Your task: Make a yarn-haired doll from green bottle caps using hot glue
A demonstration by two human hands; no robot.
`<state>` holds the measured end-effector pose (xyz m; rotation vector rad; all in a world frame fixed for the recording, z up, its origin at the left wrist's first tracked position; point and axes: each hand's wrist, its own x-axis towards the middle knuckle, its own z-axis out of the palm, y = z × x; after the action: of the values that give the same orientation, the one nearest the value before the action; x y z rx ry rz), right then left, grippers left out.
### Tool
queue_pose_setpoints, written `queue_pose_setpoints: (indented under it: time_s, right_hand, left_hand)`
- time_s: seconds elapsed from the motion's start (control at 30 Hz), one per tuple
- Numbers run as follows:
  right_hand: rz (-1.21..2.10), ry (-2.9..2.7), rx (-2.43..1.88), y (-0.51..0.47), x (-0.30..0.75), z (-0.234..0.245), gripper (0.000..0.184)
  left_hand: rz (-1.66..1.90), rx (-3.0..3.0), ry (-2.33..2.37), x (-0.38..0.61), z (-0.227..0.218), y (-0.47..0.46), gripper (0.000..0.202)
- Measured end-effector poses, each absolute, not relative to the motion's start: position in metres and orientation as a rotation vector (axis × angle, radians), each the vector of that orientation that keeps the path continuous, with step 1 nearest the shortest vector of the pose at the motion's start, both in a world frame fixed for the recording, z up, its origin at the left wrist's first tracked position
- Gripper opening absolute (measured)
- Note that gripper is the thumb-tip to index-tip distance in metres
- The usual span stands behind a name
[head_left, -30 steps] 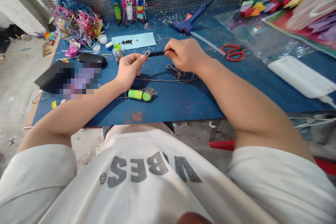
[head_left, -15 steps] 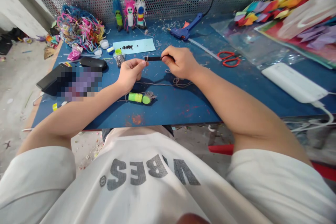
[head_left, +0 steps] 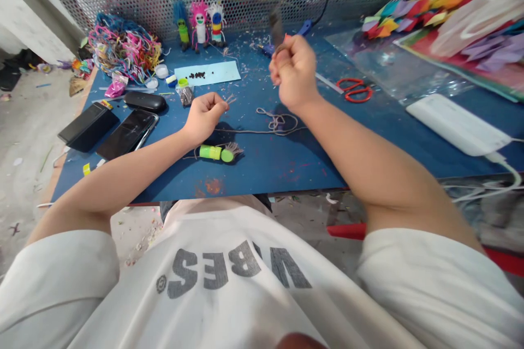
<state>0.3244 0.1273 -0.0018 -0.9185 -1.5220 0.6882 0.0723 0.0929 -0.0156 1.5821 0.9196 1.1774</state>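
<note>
Grey yarn [head_left: 278, 121] is what's going on here. It sits in a small loopy pile on the blue table [head_left: 266, 169], in between the two hands, with one long strand running flat underneath it towards the left wrist. A few short frayed ends stick out right at the fingertips of the left hand [head_left: 204, 114]. That hand is curled up tight, knuckles up, low over the table, and it looks like it's pinching those ends.

The right hand [head_left: 292, 71] is lifted well above the pile, with the forearm angled up and away from the body. Its fingers are clenched around a dark stick [head_left: 276, 26] that pokes up out of the fist. The stick is motion-blurred, so I can't tell much more about it.

The yarn itself is thin, dull grey-brown, and loosely tangled rather than wound.

Just below the left hand a green tube doll [head_left: 216, 151] with a grey yarn tuft lies on its side. Further back there's a light blue card [head_left: 208, 72] with dark beads on it, and three little dolls [head_left: 200, 19] stand against the mesh wall. A tangle of coloured yarn [head_left: 123, 46] is off to the far left. Two phones [head_left: 106, 128] lie near the left edge, and red scissors [head_left: 354, 90] lie out past the right hand.
</note>
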Motion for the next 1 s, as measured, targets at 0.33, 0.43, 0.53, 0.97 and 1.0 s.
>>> queue_pose_setpoints:
  time_s: [0.33, 0.43, 0.53, 0.97, 1.0]
  right_hand:
    - [0.723, -1.596, -1.015, 0.111, 0.321, -0.002, 0.064]
    - [0.709, -1.602, -1.058, 0.113, 0.322, -0.006, 0.069]
    - [0.719, -1.57, -1.07, 0.118, 0.327, -0.009, 0.069]
    - [0.729, -1.603, -0.929, 0.128, 0.333, -0.021, 0.062]
    - [0.704, -1.612, -0.942, 0.13, 0.334, -0.021, 0.061]
  left_hand:
    - [1.015, 1.803, 0.929, 0.045, 0.019, 0.09, 0.009]
    - [1.011, 1.813, 0.94, 0.014, 0.046, 0.085, 0.018]
    - [1.123, 1.798, 1.021, -0.032, 0.071, 0.074, 0.026]
    - [1.048, 1.524, 1.333, -0.103, 0.084, 0.062, 0.054]
    - [1.064, 1.545, 1.321, -0.101, 0.086, 0.063, 0.054]
